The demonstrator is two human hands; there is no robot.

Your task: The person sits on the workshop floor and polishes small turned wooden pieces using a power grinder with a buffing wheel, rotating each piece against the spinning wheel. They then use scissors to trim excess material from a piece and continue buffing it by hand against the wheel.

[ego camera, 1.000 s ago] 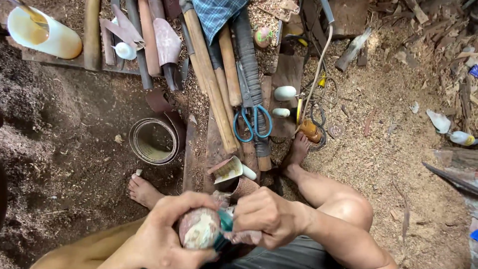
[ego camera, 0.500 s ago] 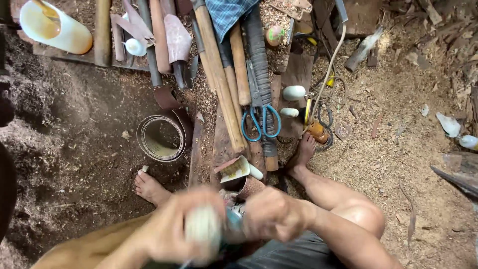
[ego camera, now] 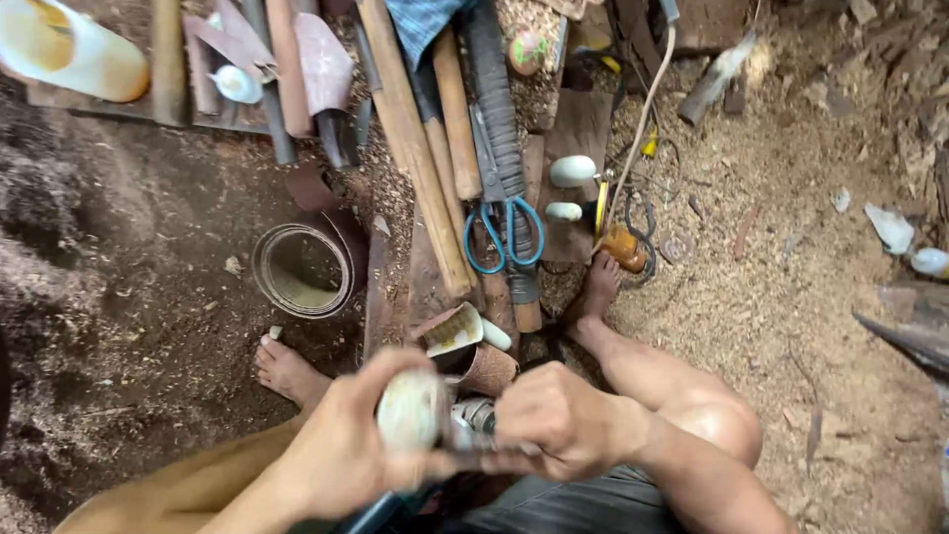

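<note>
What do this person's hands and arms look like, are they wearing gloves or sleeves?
No gloves and no sleeves show: the left hand and right hand are bare, with no rings or watch visible, and both forearms are uncovered. The hands are slightly blurred. The feet are bare too; lower down show tan cloth and grey shorts.

Scissors (ego camera: 504, 235) lie at twelve o'clock from the hands; the round tin (ego camera: 301, 269) at eleven; sawdust (ego camera: 791, 297) at two.
</note>
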